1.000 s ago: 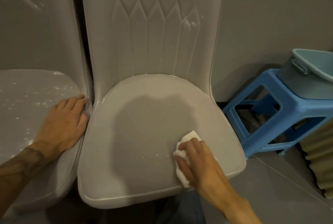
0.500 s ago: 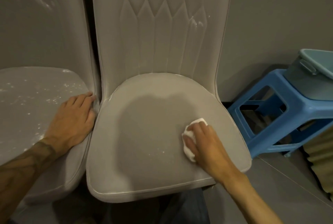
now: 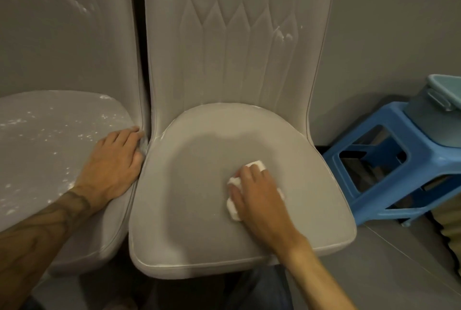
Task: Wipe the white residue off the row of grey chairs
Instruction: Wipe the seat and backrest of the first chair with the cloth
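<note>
The right hand (image 3: 259, 197) has carried the crumpled white cloth (image 3: 233, 207) from the front right corner of the grey padded chair seat (image 3: 194, 210) in towards its middle. It lies flat over the wad, fingers nearly straight, pressing rather than gripping. The specks that dotted the front of this seat no longer show, so the cushion looks close to done. White streaks remain on its quilted backrest (image 3: 282, 35).

The left hand (image 3: 112, 167) stays spread, palm down, on the edge of the neighbouring grey seat (image 3: 50, 140), which is speckled with residue (clearly next in line).

On the blue plastic stool (image 3: 389, 120) sits a grey-blue lidded plastic tub (image 3: 429, 120). Its contents are hidden.
</note>
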`<action>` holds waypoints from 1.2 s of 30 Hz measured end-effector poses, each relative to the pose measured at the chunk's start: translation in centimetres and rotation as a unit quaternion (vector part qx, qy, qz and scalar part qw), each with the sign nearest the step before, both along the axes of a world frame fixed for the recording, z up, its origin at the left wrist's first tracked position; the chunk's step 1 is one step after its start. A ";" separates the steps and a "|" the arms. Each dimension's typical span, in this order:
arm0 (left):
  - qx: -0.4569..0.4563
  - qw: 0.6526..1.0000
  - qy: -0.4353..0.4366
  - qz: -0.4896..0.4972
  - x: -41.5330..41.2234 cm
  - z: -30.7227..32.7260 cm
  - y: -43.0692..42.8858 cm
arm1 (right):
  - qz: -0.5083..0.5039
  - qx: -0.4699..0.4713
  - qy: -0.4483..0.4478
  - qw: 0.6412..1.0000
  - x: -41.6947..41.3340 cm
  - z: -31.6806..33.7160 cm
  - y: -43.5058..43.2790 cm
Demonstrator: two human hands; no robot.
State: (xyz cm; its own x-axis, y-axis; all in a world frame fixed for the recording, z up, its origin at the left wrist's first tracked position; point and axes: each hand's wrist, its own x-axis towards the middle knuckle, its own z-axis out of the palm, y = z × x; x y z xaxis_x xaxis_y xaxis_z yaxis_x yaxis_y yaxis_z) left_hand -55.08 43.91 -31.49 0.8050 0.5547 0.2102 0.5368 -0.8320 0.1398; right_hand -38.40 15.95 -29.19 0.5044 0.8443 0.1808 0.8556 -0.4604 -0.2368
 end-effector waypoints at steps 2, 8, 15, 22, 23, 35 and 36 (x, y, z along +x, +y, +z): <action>-0.002 1.000 0.001 0.002 0.0 0.0 0.1 | 0.077 -0.012 -0.004 0.997 -3.4 -0.9 0.5; -0.003 1.000 0.003 0.004 0.0 -0.1 0.3 | 0.037 -0.026 0.027 0.999 0.8 0.1 0.3; -0.002 1.000 0.007 0.000 0.0 -0.1 0.2 | 0.121 -0.042 0.044 0.991 -6.2 -0.6 0.6; -0.003 1.000 -0.001 -0.001 0.1 -0.4 0.3 | 0.016 -0.030 0.003 0.999 -0.4 0.4 2.0; -0.002 1.000 -0.001 -0.001 0.0 -0.4 0.3 | 0.019 -0.023 -0.001 1.000 -1.2 0.4 2.4; -0.005 1.000 0.000 0.003 -0.1 -0.4 0.4 | 0.048 -0.058 -0.013 0.997 -1.3 0.4 4.5; -0.003 1.000 0.001 0.004 -0.2 -0.4 0.4 | 0.077 -0.062 -0.014 0.995 -2.9 0.2 4.7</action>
State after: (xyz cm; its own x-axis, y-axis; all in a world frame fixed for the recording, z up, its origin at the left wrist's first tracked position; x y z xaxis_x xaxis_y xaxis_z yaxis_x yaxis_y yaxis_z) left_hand -55.30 44.30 -31.86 0.8012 0.5618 0.2058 0.5430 -0.8272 0.1444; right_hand -41.32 20.69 -29.03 0.3641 0.9276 0.0831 0.9235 -0.3480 -0.1612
